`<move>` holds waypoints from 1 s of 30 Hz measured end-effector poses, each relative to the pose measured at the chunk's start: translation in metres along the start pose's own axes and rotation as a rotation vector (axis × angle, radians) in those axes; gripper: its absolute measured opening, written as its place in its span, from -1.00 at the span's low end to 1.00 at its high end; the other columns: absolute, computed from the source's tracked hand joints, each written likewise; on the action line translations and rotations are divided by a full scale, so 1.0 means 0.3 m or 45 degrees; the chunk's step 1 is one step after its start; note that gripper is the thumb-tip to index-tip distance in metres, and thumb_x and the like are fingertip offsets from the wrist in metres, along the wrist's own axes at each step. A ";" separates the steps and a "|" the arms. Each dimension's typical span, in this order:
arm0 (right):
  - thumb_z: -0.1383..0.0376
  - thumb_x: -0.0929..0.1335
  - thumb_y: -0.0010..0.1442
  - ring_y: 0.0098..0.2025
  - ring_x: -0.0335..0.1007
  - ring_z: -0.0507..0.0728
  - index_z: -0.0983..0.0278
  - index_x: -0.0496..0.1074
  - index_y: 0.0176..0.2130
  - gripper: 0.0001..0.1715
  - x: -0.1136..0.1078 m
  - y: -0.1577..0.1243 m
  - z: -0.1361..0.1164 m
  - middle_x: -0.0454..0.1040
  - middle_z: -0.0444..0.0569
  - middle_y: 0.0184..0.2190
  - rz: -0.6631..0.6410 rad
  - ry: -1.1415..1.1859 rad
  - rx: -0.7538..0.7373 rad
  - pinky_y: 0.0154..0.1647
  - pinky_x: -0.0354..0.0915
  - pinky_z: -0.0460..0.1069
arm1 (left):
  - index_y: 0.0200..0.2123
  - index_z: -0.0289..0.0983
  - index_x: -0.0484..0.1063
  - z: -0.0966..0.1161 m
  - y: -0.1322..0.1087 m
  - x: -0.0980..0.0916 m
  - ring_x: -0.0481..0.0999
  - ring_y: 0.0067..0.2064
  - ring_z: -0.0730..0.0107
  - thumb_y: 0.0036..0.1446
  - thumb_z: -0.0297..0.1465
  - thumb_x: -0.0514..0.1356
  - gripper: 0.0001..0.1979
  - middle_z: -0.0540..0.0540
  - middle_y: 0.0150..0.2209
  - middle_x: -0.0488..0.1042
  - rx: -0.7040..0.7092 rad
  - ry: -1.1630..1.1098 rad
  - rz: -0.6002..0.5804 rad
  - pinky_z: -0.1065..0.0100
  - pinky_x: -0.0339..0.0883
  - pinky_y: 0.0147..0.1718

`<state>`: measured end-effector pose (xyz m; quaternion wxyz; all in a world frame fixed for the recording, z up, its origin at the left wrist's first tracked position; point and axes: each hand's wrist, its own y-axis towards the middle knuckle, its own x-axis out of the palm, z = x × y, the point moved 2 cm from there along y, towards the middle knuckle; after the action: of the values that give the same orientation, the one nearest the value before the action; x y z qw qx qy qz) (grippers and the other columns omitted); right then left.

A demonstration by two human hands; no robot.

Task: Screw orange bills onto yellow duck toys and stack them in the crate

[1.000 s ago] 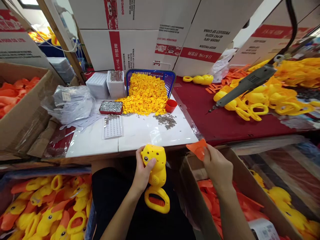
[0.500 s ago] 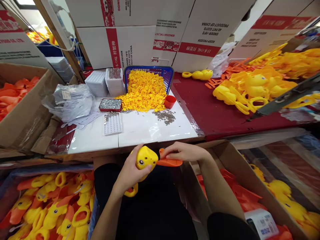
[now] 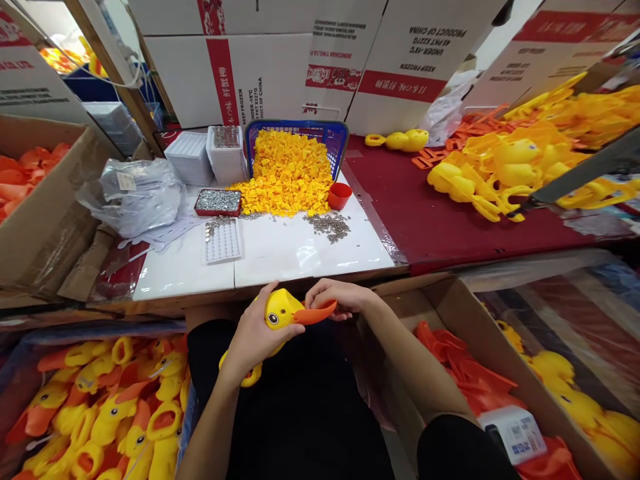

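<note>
My left hand (image 3: 257,337) is wrapped round a yellow toy duck (image 3: 280,308), its head turned to the right and its ring-shaped handle hanging below my wrist. At the front of the head sits an orange duck bill (image 3: 316,313), touching the yellow face. The fingers of my right hand (image 3: 340,297) are closed on the bill from above and behind. Whether the bill is fully seated in the head I cannot tell. Both hands are over my lap, just in front of the table edge.
A blue basket (image 3: 345,143) spills small yellow parts (image 3: 293,173) onto the white table (image 3: 280,260). Nearby are a red cup (image 3: 339,196), loose screws (image 3: 327,227) and a white tray (image 3: 223,241). Duck toys fill a bin (image 3: 110,413) at left; orange bills (image 3: 465,373) lie in a carton at right.
The orange bill has moved left from just off the duck's head to against its face. My right hand moved left with it, and the duck has tilted.
</note>
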<state>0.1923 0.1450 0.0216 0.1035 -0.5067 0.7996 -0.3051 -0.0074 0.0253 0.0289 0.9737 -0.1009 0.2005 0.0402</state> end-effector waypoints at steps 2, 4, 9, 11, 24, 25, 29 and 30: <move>0.24 0.34 -0.03 -0.84 0.06 -0.04 0.32 0.49 -0.34 -0.76 0.014 0.006 -0.002 0.24 -0.27 -0.81 0.042 0.004 0.002 -0.85 -0.10 -0.19 | 0.21 -0.13 0.41 -0.005 0.005 -0.001 0.53 0.14 -0.02 -0.03 -0.07 0.46 -0.25 -0.16 0.16 0.54 -0.001 -0.001 0.008 0.01 0.34 0.19; 0.25 0.33 0.02 -0.83 0.04 -0.04 0.31 0.48 -0.33 -0.78 0.021 0.010 -0.003 0.22 -0.27 -0.80 0.071 0.001 0.007 -0.84 -0.12 -0.19 | 0.16 -0.13 0.42 -0.017 0.013 -0.002 0.55 0.06 0.04 -0.02 -0.07 0.46 -0.30 -0.12 0.08 0.57 -0.003 -0.041 -0.012 0.06 0.38 0.11; -0.03 0.26 0.35 -0.56 0.39 0.03 0.31 0.48 -0.07 -0.51 0.027 0.001 -0.013 0.51 -0.08 -0.47 0.270 -0.032 -0.115 -0.61 0.33 -0.11 | 0.10 -0.16 0.41 -0.059 0.033 -0.007 0.53 -0.02 0.17 -0.06 -0.10 0.47 -0.32 -0.07 0.01 0.54 -0.034 -0.299 -0.004 0.21 0.40 0.01; -0.21 0.15 0.41 -0.30 0.53 0.10 0.30 0.48 0.04 -0.27 0.037 -0.019 -0.029 0.58 0.06 -0.20 0.471 -0.138 -0.312 -0.29 0.52 0.00 | 0.08 -0.18 0.40 -0.068 0.035 -0.002 0.52 -0.10 0.23 -0.08 -0.09 0.48 -0.32 -0.05 -0.06 0.53 -0.060 -0.443 -0.020 0.27 0.42 -0.08; -0.02 0.41 0.36 -0.26 0.46 0.11 0.28 0.61 -0.01 -0.53 0.130 -0.115 -0.117 0.56 0.02 -0.28 0.491 -0.869 -0.970 -0.11 0.38 0.01 | 0.15 -0.19 0.36 -0.049 -0.002 -0.007 0.49 -0.05 0.20 -0.04 -0.06 0.48 -0.27 -0.10 0.02 0.48 -0.047 -0.569 -0.212 0.30 0.41 -0.09; -0.01 0.40 0.36 -0.26 0.46 0.10 0.29 0.61 0.00 -0.54 0.126 -0.119 -0.119 0.56 0.02 -0.28 0.457 -0.879 -0.963 -0.12 0.37 0.00 | 0.15 -0.19 0.36 -0.047 -0.006 -0.007 0.49 -0.05 0.20 -0.03 -0.05 0.48 -0.27 -0.10 0.02 0.48 -0.040 -0.570 -0.227 0.29 0.41 -0.08; 0.08 0.39 0.39 -0.24 0.46 0.10 0.29 0.59 0.02 -0.61 0.119 -0.161 -0.124 0.56 0.03 -0.22 0.408 -0.971 -0.878 -0.07 0.35 0.00 | 0.09 -0.19 0.38 -0.032 -0.009 0.017 0.47 -0.08 0.25 -0.01 -0.04 0.47 -0.32 -0.07 -0.02 0.48 -0.046 -0.639 -0.307 0.31 0.40 -0.10; 0.09 0.39 0.39 -0.23 0.47 0.10 0.29 0.59 0.02 -0.62 0.118 -0.176 -0.124 0.56 0.03 -0.22 0.409 -0.992 -0.843 -0.06 0.35 0.00 | 0.08 -0.19 0.38 -0.027 -0.007 0.028 0.47 -0.10 0.27 -0.03 -0.05 0.48 -0.32 -0.06 -0.04 0.47 -0.060 -0.670 -0.344 0.32 0.39 -0.11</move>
<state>0.1977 0.1124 0.0875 0.2725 -0.4590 0.8231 0.1939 -0.0026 0.0218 0.0187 0.9861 -0.1353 -0.0750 -0.0605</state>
